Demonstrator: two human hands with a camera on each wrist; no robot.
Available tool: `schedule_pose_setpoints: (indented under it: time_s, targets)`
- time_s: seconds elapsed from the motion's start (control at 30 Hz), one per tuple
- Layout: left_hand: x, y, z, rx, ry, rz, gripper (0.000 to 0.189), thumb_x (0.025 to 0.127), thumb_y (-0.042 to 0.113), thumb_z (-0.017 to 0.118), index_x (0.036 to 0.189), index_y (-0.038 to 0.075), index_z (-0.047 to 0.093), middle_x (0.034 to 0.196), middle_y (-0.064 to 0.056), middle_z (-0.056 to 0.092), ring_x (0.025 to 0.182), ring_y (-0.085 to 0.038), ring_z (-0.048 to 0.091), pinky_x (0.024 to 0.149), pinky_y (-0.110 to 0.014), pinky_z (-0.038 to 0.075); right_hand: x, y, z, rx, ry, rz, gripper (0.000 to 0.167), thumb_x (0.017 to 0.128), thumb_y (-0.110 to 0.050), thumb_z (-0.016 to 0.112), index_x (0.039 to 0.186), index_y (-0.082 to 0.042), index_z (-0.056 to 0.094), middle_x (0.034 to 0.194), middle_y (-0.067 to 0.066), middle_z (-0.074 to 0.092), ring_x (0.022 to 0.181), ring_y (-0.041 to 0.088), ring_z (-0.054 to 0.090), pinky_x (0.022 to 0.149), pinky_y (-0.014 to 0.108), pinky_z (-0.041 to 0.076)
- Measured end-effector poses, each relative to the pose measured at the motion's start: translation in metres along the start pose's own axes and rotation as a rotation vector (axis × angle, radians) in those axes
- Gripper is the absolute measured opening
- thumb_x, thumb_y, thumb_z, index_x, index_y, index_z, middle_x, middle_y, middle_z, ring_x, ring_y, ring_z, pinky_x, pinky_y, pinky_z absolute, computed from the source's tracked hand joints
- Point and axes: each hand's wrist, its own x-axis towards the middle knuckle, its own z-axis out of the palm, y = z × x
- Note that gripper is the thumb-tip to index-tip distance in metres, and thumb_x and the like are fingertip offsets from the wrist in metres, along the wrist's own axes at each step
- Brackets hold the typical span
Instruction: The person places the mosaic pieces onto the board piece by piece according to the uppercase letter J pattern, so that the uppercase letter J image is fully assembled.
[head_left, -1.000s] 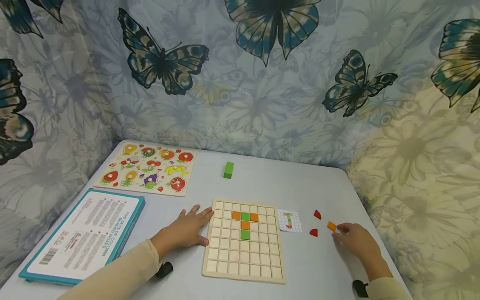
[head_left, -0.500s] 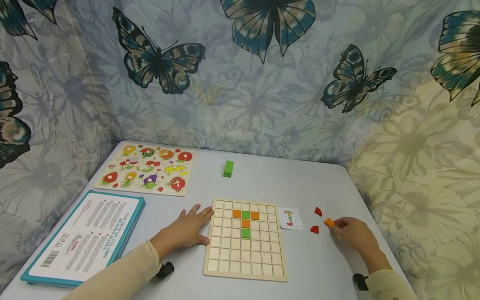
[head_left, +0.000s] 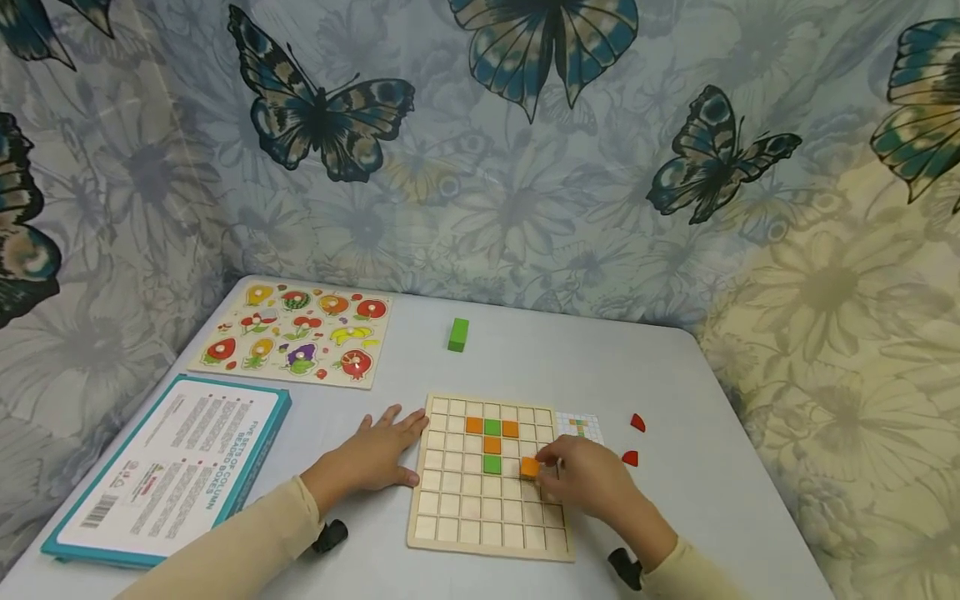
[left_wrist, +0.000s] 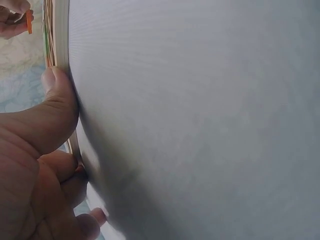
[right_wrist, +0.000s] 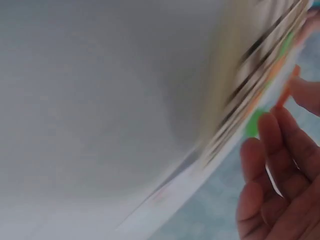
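Clock directions are read from the middle of the pale wooden board divided into square cells (head_left: 470, 507), with twelve pointing away from the person. At three o'clock, above the board's right half, a flat orange square tile (head_left: 529, 469) is pinched between thumb and forefinger of the right hand (head_left: 591, 477). At nine o'clock, the board's left edge is touched by the left hand (head_left: 372, 457), its fingers spread and nothing gripped. Five cells are filled in a T: a row of orange, green, orange, with an orange, then a green tile below the middle one. At two o'clock, a small white printed grid card (head_left: 577, 423) is partly covered by the right hand. Beyond it, towards three, two red wedge-shaped pieces (head_left: 637, 422) are seen. Near twelve, a green oblong block (head_left: 458, 335) is placed; at ten, a wooden fruit-picture puzzle (head_left: 277, 375); at nine, a teal-edged white box (head_left: 172, 467).
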Motion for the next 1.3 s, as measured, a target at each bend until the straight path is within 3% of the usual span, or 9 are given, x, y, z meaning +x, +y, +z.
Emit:
schedule_pose_setpoints:
  time_s: [0.13, 0.27, 0.67, 0.8, 1.0, 1.17, 1.3]
  targets:
    - [0.001, 0.000, -0.001, 0.002, -0.001, 0.002, 0.091, 0.081, 0.046, 0.075, 0.154, 0.010, 0.033, 0.160, -0.002, 0.026, 0.146, -0.038, 0.013, 0.108, -0.068, 0.015, 0.005, -0.027, 0.010, -0.018, -0.001, -0.143, 0.011, 0.080, -0.022, 0.077, 0.090, -0.019, 0.075, 0.083, -0.014, 0.064, 0.071, 0.002, 0.054, 0.059, 0.022, 0.047]
    - [0.000, 0.001, -0.001, -0.004, -0.002, 0.003, 0.091, 0.080, 0.046, 0.076, 0.153, 0.010, 0.034, 0.159, -0.002, 0.027, 0.146, -0.039, 0.013, 0.107, -0.069, 0.016, 0.008, -0.041, 0.018, -0.044, -0.027, -0.205, 0.013, 0.079, -0.024, 0.077, 0.090, -0.017, 0.076, 0.080, -0.014, 0.062, 0.071, 0.002, 0.051, 0.062, 0.024, 0.047]
    - [-0.001, 0.000, -0.002, -0.006, -0.001, 0.002, 0.091, 0.081, 0.046, 0.075, 0.153, 0.009, 0.034, 0.159, -0.003, 0.026, 0.146, -0.039, 0.013, 0.108, -0.068, 0.015, 0.010, -0.045, 0.026, -0.050, -0.033, -0.217, 0.020, 0.078, -0.037, 0.081, 0.090, -0.022, 0.074, 0.083, -0.015, 0.060, 0.073, 0.003, 0.051, 0.062, 0.023, 0.047]
    - [0.000, 0.000, -0.001, -0.008, -0.003, -0.003, 0.092, 0.081, 0.046, 0.075, 0.154, 0.010, 0.033, 0.160, -0.002, 0.026, 0.146, -0.038, 0.012, 0.108, -0.068, 0.014, 0.011, -0.045, 0.027, -0.067, -0.013, -0.256, 0.014, 0.081, -0.032, 0.079, 0.088, -0.021, 0.076, 0.083, -0.013, 0.062, 0.074, 0.003, 0.054, 0.060, 0.022, 0.047]
    - [0.000, -0.001, 0.000, -0.002, -0.003, -0.002, 0.092, 0.081, 0.047, 0.075, 0.154, 0.011, 0.032, 0.160, -0.002, 0.025, 0.146, -0.038, 0.012, 0.108, -0.068, 0.015, 0.011, -0.044, 0.030, -0.093, 0.002, -0.251, 0.010, 0.080, -0.028, 0.080, 0.085, -0.021, 0.076, 0.079, -0.014, 0.061, 0.071, 0.003, 0.052, 0.057, 0.021, 0.045]
    - [0.000, -0.003, 0.001, -0.003, -0.001, 0.002, 0.092, 0.080, 0.047, 0.075, 0.153, 0.011, 0.034, 0.160, -0.002, 0.027, 0.146, -0.038, 0.014, 0.108, -0.068, 0.016, 0.012, -0.049, 0.031, -0.079, -0.042, -0.250, 0.013, 0.080, -0.026, 0.078, 0.091, -0.019, 0.078, 0.085, -0.013, 0.064, 0.076, 0.003, 0.056, 0.062, 0.022, 0.048]
    - [0.001, -0.004, 0.002, 0.001, 0.004, 0.006, 0.091, 0.080, 0.048, 0.075, 0.153, 0.011, 0.034, 0.159, -0.002, 0.027, 0.146, -0.039, 0.014, 0.108, -0.068, 0.016, 0.011, -0.048, 0.026, -0.059, -0.055, -0.217, 0.019, 0.081, -0.026, 0.076, 0.098, -0.019, 0.076, 0.082, -0.014, 0.062, 0.072, 0.003, 0.053, 0.059, 0.023, 0.046]
